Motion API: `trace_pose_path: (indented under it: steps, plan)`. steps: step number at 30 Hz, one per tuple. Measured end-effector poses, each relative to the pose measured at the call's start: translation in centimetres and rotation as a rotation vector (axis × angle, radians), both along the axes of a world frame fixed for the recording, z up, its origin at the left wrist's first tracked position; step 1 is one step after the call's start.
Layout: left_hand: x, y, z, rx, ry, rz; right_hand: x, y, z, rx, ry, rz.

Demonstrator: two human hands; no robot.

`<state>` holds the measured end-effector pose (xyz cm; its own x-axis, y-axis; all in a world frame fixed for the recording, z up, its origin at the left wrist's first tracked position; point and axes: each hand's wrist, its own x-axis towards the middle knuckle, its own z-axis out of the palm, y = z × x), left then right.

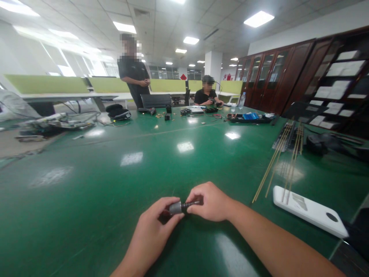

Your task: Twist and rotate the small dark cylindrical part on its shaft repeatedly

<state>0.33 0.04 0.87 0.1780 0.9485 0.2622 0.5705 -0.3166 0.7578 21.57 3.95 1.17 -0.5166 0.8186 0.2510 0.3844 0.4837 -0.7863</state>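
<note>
Low over the near edge of a glossy green table (95,192), both my hands meet on one small part. My left hand (152,231) pinches a short grey metal cylinder (175,207) between thumb and fingers. My right hand (211,202) is closed on the thin dark threaded rod (190,204) that sticks out of the cylinder's right end. The rod's far end is hidden inside my right fingers.
Several thin brass rods (276,157) lie to the right, their tips resting on a flat white device (309,211). Dark gear (325,143) sits at the far right. Across the table are a tool tray (250,117), a seated person (207,94) and a standing person (134,75). Wooden cabinets (273,73) line the right wall.
</note>
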Motion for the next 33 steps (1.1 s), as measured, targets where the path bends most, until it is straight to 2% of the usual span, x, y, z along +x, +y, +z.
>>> trace_pose_path:
  steps: [21, 33]
  plan:
    - [0.0, 0.01, -0.14, -0.02, -0.009, 0.011, -0.03, -0.25, 0.33, -0.022, -0.019, -0.024]
    - [0.26, -0.1, 0.06, 0.016, -0.019, 0.024, 0.3, -0.3, 0.46, 0.019, -0.06, -0.032]
